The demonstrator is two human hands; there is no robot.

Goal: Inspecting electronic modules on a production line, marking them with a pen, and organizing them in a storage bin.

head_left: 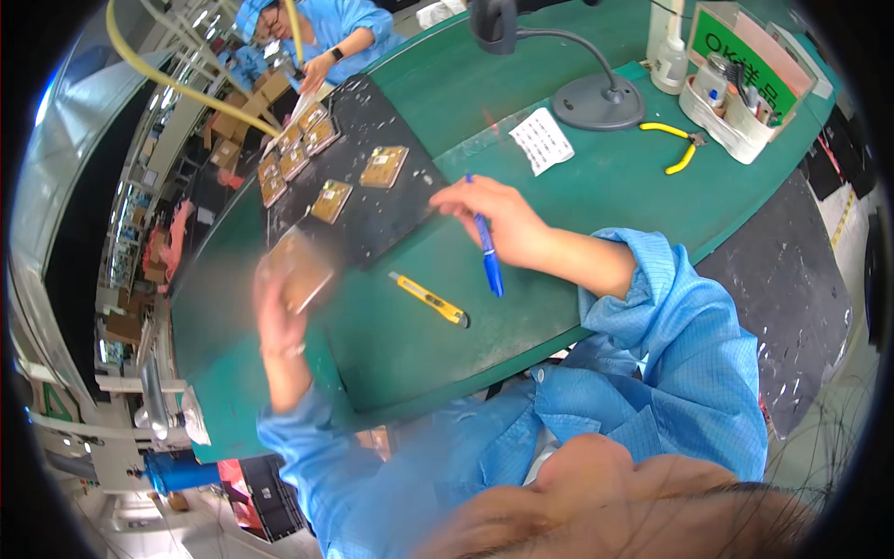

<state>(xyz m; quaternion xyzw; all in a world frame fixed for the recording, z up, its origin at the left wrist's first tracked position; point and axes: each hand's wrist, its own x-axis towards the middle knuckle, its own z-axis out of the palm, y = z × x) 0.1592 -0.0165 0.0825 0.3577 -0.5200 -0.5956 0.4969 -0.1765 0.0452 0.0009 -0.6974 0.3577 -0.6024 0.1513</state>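
Note:
My left hand, smeared by motion, grips a flat brown square board above the green table at the left. A blue capped pen is held in my right hand, its blue end pointing down toward me. Between my hands, a yellow utility knife lies on the green mat. Beyond them is a black mat with two separate brown boards, one nearer and one farther right. Several more boards are lined up along the mat's far left side.
A scanner stand stands at the back, beside a white label sheet. Yellow-handled cutters lie to its right. Farther right are a white bin of bottles and a green sign. Another person in blue works across the table.

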